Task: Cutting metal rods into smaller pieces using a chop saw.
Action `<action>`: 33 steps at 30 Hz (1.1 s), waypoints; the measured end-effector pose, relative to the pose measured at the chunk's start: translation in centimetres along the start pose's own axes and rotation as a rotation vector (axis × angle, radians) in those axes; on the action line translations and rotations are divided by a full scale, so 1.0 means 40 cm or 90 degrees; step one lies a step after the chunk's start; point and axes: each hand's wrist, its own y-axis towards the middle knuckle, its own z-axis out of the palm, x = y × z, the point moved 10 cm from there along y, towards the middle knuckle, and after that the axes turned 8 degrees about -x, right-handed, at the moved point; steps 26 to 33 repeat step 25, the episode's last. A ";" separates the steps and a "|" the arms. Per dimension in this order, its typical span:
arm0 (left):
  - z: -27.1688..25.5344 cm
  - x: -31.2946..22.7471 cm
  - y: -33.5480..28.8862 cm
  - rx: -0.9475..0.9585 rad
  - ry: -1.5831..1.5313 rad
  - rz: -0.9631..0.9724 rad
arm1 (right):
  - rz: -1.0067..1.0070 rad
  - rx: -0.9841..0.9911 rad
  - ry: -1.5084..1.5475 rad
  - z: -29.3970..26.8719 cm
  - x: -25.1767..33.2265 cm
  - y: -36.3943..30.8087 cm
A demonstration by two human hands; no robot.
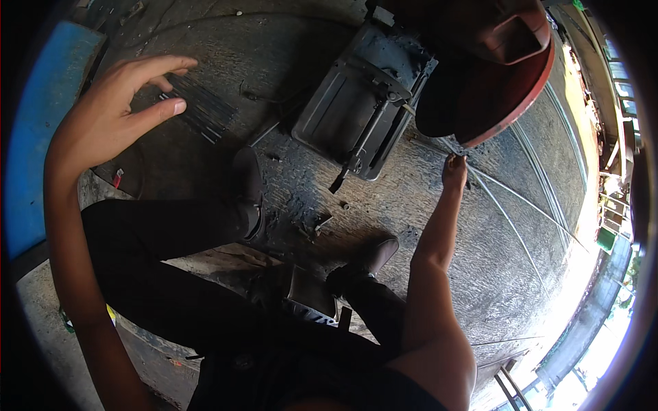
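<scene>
My left hand (113,113) is raised at the left, fingers apart and bent, with nothing in it. Beyond its thumb, a bundle of thin dark rods (205,109) lies on the floor. My right arm reaches forward, and the small, far right hand (455,170) is closed just below the lower edge of a red curved shell (510,113) with a dark hollow. Thin metal rods (504,202) run close by that hand; what its fingers hold is hidden. Left of the shell stands a grey metal machine base (336,103) with a clamp screw (360,147) across it.
A blue panel (41,144) stands at the far left. Long metal bars (541,171) lie on the stained floor at the right. Between my shoes sit small metal scraps (322,222). A dark metal block (308,294) is near my legs, and a red lighter-like piece (118,179) lies left.
</scene>
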 end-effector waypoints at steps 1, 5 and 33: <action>0.001 0.010 -0.003 0.010 -0.014 -0.023 | -0.024 -0.092 -0.016 -0.039 0.008 0.032; -0.012 0.035 -0.021 0.008 0.010 -0.033 | -0.294 -0.035 -0.372 0.001 0.039 0.070; -0.031 0.035 -0.019 0.000 0.001 -0.029 | -0.046 0.135 -0.173 0.467 -0.294 -0.189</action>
